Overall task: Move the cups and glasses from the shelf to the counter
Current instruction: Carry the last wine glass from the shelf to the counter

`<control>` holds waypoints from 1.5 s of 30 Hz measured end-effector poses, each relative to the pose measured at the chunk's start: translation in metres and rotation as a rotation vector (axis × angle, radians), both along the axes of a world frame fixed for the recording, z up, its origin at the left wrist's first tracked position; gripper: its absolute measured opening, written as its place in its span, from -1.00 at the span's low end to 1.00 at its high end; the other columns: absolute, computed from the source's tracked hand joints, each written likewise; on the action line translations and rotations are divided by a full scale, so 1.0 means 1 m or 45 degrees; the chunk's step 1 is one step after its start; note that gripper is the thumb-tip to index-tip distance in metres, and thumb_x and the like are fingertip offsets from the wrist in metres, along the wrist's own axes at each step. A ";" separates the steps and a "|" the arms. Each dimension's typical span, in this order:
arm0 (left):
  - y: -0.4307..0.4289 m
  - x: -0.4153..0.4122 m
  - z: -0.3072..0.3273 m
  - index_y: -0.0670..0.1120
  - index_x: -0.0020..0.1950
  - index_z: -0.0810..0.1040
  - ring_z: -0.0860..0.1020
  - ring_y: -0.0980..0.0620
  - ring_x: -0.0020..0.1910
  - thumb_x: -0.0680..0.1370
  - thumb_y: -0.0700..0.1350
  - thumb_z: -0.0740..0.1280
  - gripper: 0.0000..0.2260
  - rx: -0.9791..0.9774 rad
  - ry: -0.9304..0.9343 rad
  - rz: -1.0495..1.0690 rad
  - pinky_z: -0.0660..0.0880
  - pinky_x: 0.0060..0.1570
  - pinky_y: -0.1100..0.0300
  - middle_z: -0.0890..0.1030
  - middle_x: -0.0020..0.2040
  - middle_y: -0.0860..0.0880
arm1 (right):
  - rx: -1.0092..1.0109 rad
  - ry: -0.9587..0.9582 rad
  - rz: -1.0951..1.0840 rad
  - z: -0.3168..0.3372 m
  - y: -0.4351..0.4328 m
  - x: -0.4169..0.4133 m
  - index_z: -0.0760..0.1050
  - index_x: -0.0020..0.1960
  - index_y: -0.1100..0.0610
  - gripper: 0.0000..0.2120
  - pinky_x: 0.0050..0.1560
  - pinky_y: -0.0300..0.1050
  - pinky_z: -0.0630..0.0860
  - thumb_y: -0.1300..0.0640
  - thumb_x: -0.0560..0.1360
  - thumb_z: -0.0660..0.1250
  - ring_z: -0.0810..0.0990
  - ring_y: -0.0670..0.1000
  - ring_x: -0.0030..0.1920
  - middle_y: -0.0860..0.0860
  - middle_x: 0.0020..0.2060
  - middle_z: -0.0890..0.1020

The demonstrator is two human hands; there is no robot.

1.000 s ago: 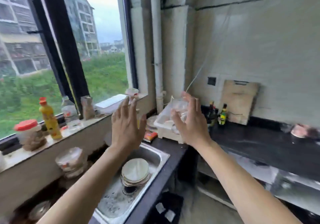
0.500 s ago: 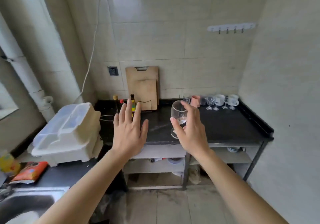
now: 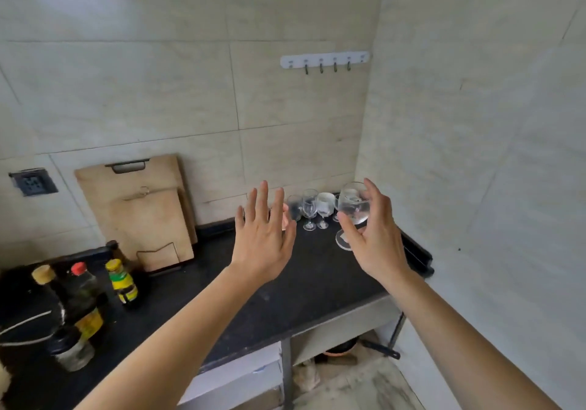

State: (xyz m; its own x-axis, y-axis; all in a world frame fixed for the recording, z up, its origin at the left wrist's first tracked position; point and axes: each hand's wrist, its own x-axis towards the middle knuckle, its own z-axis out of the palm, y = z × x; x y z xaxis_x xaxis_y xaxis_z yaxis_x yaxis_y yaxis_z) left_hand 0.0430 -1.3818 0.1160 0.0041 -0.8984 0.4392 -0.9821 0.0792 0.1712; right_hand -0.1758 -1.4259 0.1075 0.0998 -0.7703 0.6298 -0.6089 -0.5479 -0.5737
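Observation:
My right hand (image 3: 375, 238) grips a clear stemmed wine glass (image 3: 352, 207) by its bowl, holding it above the back right corner of the black counter (image 3: 304, 279). Its round foot hangs just over the counter. My left hand (image 3: 264, 233) is spread open in the air beside it, holding nothing. Behind my hands, against the wall, stands a row of glasses and cups: a dark tumbler (image 3: 295, 207), a small stemmed glass (image 3: 309, 208), a white cup (image 3: 325, 205), and a pink cup (image 3: 285, 219) partly hidden by my left hand.
Two wooden cutting boards (image 3: 139, 216) lean on the back wall at left. Sauce bottles (image 3: 122, 281) stand at the counter's left front. A hook rail (image 3: 325, 59) hangs on the wall. A tiled wall closes the right side. Below the counter is a shelf holding a pan (image 3: 341, 347).
The view swung right from the window and sink to the counter corner. My right hand carried the wine glass closer to the row of glasses; my left hand stayed open.

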 end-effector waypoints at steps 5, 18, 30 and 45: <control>-0.087 -0.012 -0.030 -0.07 0.62 -0.02 -0.01 -0.24 0.58 0.63 0.20 -0.12 -0.39 0.103 -0.051 -0.046 0.10 0.47 -0.23 -0.03 0.62 -0.19 | 0.053 -0.021 -0.081 -0.024 -0.084 -0.021 0.05 0.57 -0.10 -0.30 -0.05 -0.16 0.44 -0.25 0.55 0.25 0.65 0.14 -0.01 0.00 0.38 0.37; -0.336 0.005 -0.115 -0.06 0.61 -0.03 0.03 -0.17 0.58 0.65 0.17 -0.04 -0.42 0.453 -0.185 0.268 0.07 0.49 -0.13 -0.03 0.63 -0.14 | 0.363 0.050 0.140 -0.088 -0.365 -0.012 0.12 0.54 -0.03 -0.22 -0.03 -0.20 0.40 -0.16 0.47 0.42 0.51 0.00 0.20 -0.02 0.34 0.39; -0.377 0.047 -0.251 -0.05 0.62 -0.08 -0.01 -0.17 0.59 0.65 0.19 -0.10 -0.40 0.890 -0.089 0.384 0.12 0.49 -0.14 -0.08 0.63 -0.13 | 0.556 -0.001 0.231 -0.183 -0.459 0.067 0.33 0.36 -0.04 -0.41 -0.08 -0.55 0.32 -0.05 0.42 0.50 0.27 -0.32 0.07 -0.11 0.18 0.37; -0.362 0.089 -0.380 -0.12 0.61 -0.12 -0.09 -0.22 0.58 0.63 0.25 -0.02 -0.31 1.321 -0.121 0.300 0.16 0.46 -0.21 -0.12 0.62 -0.16 | 0.944 0.101 0.126 -0.312 -0.443 0.153 0.27 0.46 0.05 -0.35 0.19 -0.01 0.50 0.03 0.47 0.50 0.48 0.05 0.32 0.04 0.38 0.42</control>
State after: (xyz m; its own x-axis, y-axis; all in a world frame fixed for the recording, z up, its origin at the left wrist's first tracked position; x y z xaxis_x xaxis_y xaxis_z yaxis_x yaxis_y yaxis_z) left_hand 0.1316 -1.7443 -0.2636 0.2327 -0.8142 -0.5320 -0.9664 -0.2551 -0.0322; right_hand -0.0224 -1.8688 -0.2044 0.2136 -0.9749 -0.0623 -0.6316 -0.0892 -0.7702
